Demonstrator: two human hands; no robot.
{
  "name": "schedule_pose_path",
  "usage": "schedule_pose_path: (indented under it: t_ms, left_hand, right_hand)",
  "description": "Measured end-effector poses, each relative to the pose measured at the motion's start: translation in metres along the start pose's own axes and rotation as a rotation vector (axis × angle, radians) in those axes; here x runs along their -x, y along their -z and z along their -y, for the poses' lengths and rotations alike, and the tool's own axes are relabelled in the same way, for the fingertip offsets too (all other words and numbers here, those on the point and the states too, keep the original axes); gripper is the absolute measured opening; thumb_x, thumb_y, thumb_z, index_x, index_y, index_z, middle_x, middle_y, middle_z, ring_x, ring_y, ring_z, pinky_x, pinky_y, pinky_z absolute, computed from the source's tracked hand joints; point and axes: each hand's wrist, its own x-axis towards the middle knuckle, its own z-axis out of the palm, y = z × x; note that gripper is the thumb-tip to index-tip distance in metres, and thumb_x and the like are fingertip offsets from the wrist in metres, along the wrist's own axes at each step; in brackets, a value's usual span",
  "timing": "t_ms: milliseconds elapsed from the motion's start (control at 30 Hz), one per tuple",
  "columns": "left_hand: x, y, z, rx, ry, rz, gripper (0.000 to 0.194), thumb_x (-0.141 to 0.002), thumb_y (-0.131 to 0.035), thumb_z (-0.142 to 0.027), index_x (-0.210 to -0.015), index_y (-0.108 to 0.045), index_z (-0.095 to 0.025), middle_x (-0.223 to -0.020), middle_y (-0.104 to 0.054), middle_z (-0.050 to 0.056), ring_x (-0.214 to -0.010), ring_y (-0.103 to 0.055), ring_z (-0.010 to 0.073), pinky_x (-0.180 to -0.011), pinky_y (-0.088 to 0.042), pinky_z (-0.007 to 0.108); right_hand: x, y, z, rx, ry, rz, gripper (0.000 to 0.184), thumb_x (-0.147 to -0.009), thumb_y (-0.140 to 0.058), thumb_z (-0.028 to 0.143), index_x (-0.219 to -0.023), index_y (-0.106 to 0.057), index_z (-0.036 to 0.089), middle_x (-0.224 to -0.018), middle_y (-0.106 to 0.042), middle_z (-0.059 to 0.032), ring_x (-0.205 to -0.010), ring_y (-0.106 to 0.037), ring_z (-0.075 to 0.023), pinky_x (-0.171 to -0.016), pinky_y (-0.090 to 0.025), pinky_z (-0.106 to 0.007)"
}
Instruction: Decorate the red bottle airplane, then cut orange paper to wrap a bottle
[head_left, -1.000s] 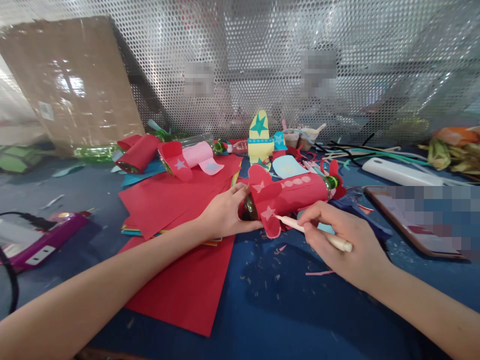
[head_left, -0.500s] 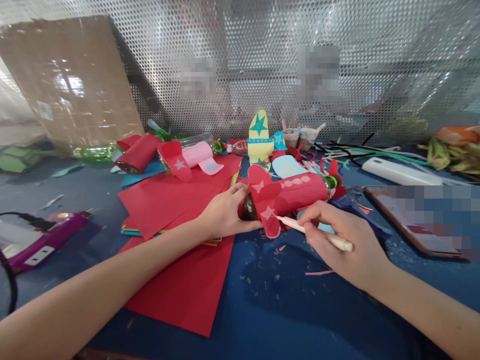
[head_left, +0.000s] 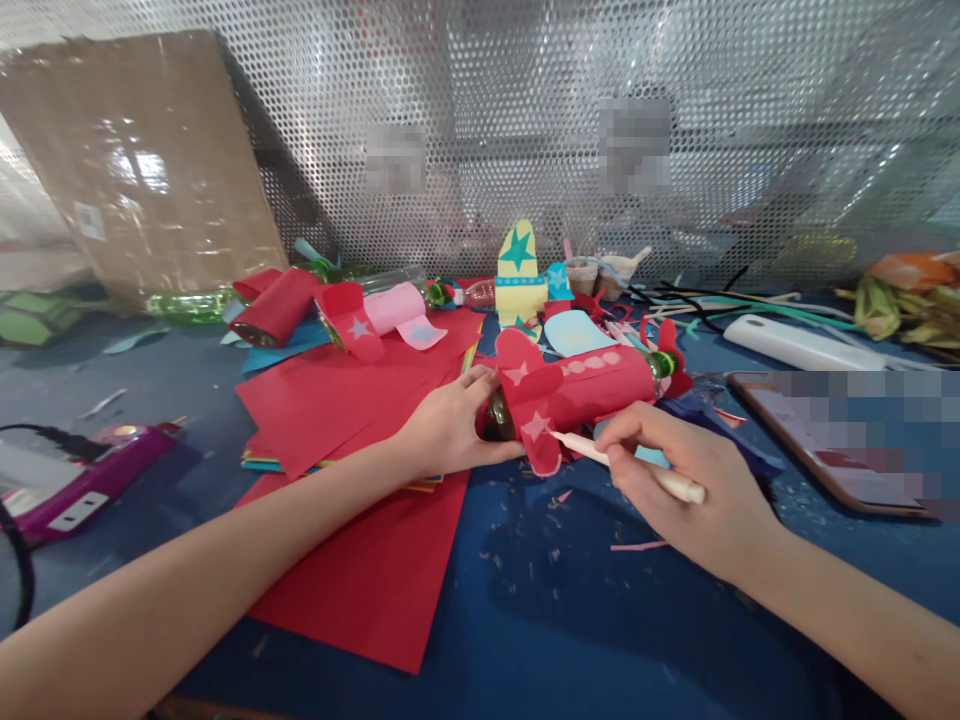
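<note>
No shift: red-wrapped bottle crosswise (neck rightward)

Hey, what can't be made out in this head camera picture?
All in the head view:
Base of the green bottle wrapped in red paper: partly hidden by the bare left hand.
Slim cream pen: whether its tip touches the pale pink paper star is too small to tell.
Brown-edged rectangular phone: screen partly blurred by pixelation.

Cardboard stands rear left. Power strip lies left. Phone lies right, white bar just behind it.
</note>
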Motion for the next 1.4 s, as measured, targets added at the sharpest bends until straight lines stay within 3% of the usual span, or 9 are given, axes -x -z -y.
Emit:
schedule_pose_path:
  t_ms: [1033, 1400]
  left_hand:
    - [0.0001, -0.0002, 0.0014, -0.002, -0.001, 0.001, 0.073, -0.07, -0.061, -0.06, -0.123, -0.046, -0.012, -0.128, -0.052, 0.02, -0.118, -0.052, 0.0326, -0.095, -0.047, 0.047]
    - [-0.0008, 0.001, -0.0005, 0.031, -0.003, 0.006, 0.069, -0.071, -0.059, -0.062, -0.12, -0.048, -0.014, -0.125, -0.055, 0.017, -0.116, -0.053, 0.0328, -0.091, -0.049, 0.046]
  right_hand:
    - [0.0009, -0.0003, 0.0009, -0.017, -0.006, 0.043, 0.011, -0.083, -0.047, 0.016, -0.078, -0.052, 0.024, -0.065, -0.063, 0.0048, -0.052, -0.056, -0.0102, -0.052, -0.042, -0.022]
    - [-0.0007, -0.0008, 0.0013, -0.016, -0.011, 0.038, 0.011, -0.083, -0.048, 0.015, -0.078, -0.052, 0.023, -0.064, -0.063, 0.0053, -0.052, -0.056, -0.0094, -0.052, -0.042, -0.021]
